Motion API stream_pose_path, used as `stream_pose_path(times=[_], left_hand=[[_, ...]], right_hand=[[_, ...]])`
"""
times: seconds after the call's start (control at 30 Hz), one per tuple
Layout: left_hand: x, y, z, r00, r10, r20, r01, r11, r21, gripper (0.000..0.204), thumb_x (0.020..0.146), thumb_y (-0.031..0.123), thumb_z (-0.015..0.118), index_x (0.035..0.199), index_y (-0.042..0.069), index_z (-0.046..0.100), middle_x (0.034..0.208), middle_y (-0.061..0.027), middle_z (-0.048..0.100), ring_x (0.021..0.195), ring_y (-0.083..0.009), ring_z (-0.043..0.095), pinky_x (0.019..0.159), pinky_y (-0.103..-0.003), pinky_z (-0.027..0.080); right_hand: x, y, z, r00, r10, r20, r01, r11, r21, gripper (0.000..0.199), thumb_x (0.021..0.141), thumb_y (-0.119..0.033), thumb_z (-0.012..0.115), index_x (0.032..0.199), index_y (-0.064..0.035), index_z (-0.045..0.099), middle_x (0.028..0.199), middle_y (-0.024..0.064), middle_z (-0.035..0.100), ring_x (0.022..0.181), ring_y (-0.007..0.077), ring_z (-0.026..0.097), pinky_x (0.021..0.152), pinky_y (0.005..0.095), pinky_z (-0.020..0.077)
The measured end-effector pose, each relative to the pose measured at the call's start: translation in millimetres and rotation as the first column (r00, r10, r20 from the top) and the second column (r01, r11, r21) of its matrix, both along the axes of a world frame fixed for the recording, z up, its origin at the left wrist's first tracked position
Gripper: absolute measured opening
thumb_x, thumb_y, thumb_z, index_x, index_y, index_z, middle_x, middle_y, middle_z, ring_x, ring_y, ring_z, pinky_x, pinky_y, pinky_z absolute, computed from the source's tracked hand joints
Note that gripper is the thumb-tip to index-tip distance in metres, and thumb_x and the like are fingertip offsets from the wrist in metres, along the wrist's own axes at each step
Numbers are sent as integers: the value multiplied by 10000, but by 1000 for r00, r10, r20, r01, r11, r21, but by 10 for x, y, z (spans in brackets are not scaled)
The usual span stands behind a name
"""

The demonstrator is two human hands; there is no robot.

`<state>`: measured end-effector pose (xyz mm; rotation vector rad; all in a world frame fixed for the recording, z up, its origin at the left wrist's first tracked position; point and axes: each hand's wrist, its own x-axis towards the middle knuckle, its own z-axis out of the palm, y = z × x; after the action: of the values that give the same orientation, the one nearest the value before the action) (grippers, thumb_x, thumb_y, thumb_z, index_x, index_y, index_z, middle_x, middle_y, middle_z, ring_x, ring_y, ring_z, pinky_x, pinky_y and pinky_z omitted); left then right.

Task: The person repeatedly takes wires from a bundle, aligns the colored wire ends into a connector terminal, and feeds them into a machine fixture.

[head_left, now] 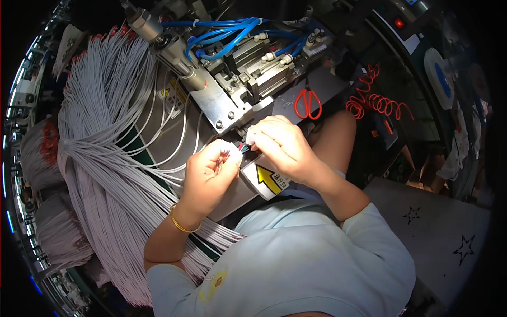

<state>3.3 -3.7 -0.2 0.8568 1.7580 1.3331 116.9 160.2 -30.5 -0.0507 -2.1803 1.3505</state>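
Short, thin coloured wires (pixel 243 148), one red and others dark or blue-green, span the small gap between the fingertips of a person's left hand (pixel 207 171) and right hand (pixel 281 145). They sit close together at a slant, their ends hidden by fingers. Fine reddish and bluish strands (pixel 226 154) show within the left hand's curl.

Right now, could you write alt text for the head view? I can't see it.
The left hand holds coloured wires, the right hand close by, at a metal machine with blue hoses. Many grey cables lie at left, red scissors beyond the right hand.
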Motion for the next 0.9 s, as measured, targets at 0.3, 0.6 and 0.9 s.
stream_pose_path(times=[0.3, 0.6, 0.9], left_hand=[[-78, 6, -50, 965, -79, -250, 38, 986, -164, 113, 894, 103, 653, 886, -5, 621, 688, -34, 593, 586, -95, 503, 559, -252, 421], [-20, 20, -53, 833, -98, -544, -52, 966, -254, 129, 858, 108, 668, 908, -1, 621, 718, -167, 630, 565, -321, 597, 531, -372, 455], [-19, 42, -61, 803, -144, -578, -17, 964, -264, 111, 868, 104, 646, 911, 8, 612, 698, -175, 612, 587, -349, 593, 532, -403, 448]], right_hand=[[48, -67, -234, 985, -101, 141, 128, 973, -192, 143, 929, -123, 582, 868, 6, 590, 735, 94, 564, 667, 231, 536, 647, 325, 431], [-29, 53, -389, 957, -65, 283, 103, 987, -121, 235, 965, -164, 552, 808, 4, 505, 698, 95, 497, 634, 203, 494, 600, 330, 408], [-59, 92, -445, 962, -32, 272, 79, 983, -164, 220, 971, -173, 543, 842, 4, 527, 720, 118, 516, 656, 237, 508, 630, 342, 425]])
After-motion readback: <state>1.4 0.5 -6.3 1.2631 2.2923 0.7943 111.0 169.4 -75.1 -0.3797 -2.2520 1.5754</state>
